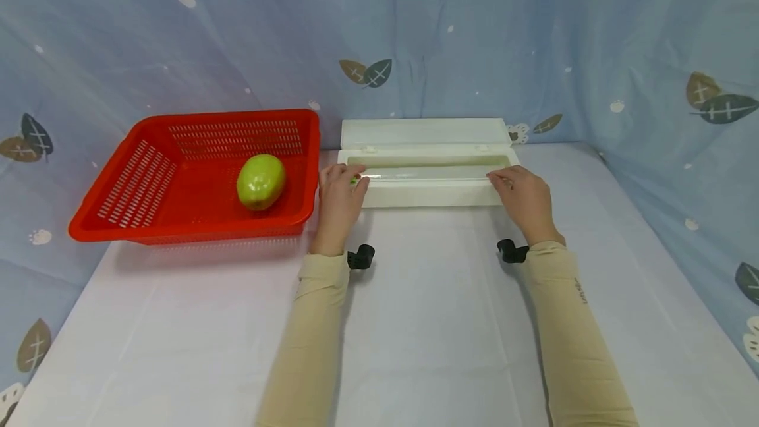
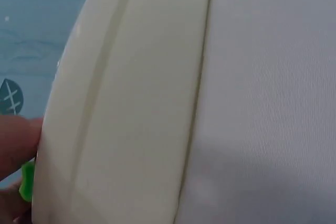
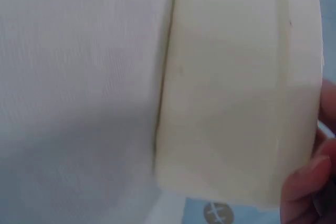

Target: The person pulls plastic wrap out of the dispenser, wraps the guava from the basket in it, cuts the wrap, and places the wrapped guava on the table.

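Note:
A long white cling film dispenser (image 1: 433, 194) lies across the back of the table, its lid (image 1: 423, 132) raised. Inside is a roll with a glossy clear sheet of cling film (image 1: 427, 172) at the front edge. My left hand (image 1: 338, 199) is at the left end, thumb and finger pinching the film's edge beside a small green piece (image 2: 27, 181). At the opposite end my right hand (image 1: 526, 199) pinches the film's right edge. The dispenser's front wall partly hides the fingertips in both wrist views.
To the left stands a red plastic basket (image 1: 196, 232) with a glossy green fruit (image 1: 261, 182) in it. A white cloth (image 1: 427, 321) covers the table. Behind hangs a blue patterned curtain (image 1: 462, 31), close to the dispenser's lid.

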{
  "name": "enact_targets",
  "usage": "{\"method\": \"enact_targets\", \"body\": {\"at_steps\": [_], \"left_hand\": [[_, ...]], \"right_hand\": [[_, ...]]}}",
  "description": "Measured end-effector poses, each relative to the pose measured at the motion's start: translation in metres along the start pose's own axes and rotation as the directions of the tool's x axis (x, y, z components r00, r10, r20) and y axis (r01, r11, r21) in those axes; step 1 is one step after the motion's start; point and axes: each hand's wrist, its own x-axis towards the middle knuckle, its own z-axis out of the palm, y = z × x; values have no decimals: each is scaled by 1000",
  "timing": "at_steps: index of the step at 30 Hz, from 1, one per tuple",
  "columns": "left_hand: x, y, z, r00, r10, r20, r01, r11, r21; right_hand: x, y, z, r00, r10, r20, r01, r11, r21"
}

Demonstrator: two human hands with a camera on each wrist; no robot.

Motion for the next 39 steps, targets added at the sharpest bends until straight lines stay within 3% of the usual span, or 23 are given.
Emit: {"method": "enact_targets", "body": {"at_steps": [4, 10, 19, 28, 35, 39], "left_hand": [[1, 4, 0, 999, 20, -27, -19, 999, 34], [0, 6, 3, 993, 39, -107, -31, 997, 73], [1, 8, 0, 995, 52, -87, -45, 996, 76], [2, 5, -5, 995, 57, -86, -49, 995, 84], [-3, 9, -7, 996, 31, -89, -14, 984, 178], [-6, 13, -7, 990, 65, -121, -34, 970, 239]], "right_hand": [[2, 0, 1, 998, 55, -37, -53, 998, 39], [3, 1, 4, 993, 43, -111, -40, 999, 35], [5, -2, 3, 983, 58, -172, -56, 998, 19], [4, 1, -2, 986, 6, -167, 3, 999, 53], [3, 2, -10, 982, -100, -158, 113, 991, 78], [3, 3, -12, 985, -82, -154, 98, 990, 104]]}}
